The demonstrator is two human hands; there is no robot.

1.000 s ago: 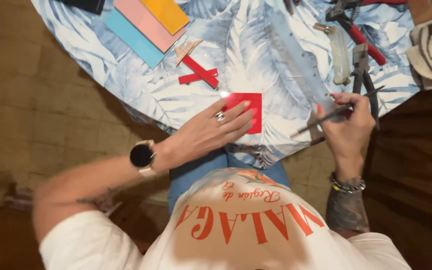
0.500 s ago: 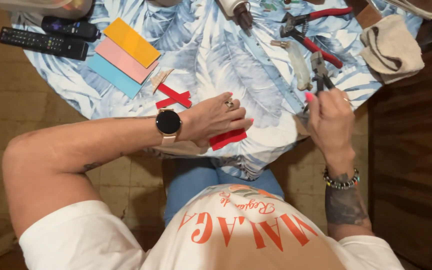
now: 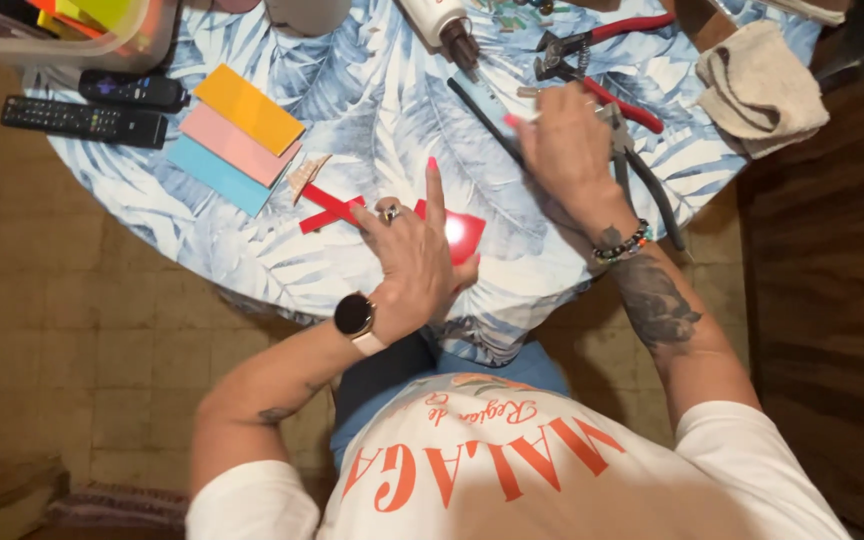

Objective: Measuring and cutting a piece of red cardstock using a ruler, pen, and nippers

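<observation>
Leaf-print tablecloth (image 3: 372,120) is covering the round table. Left hand (image 3: 414,262) is lying open, pressing the red sheet (image 3: 462,235) flat. Right hand (image 3: 570,150) is closing around dark pliers (image 3: 642,180).

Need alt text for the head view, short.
Seen from above, a person's left hand presses a glossy red plastic sheet onto a round table with a blue leaf-print cloth, while the right hand reaches among red-handled pliers.
</observation>
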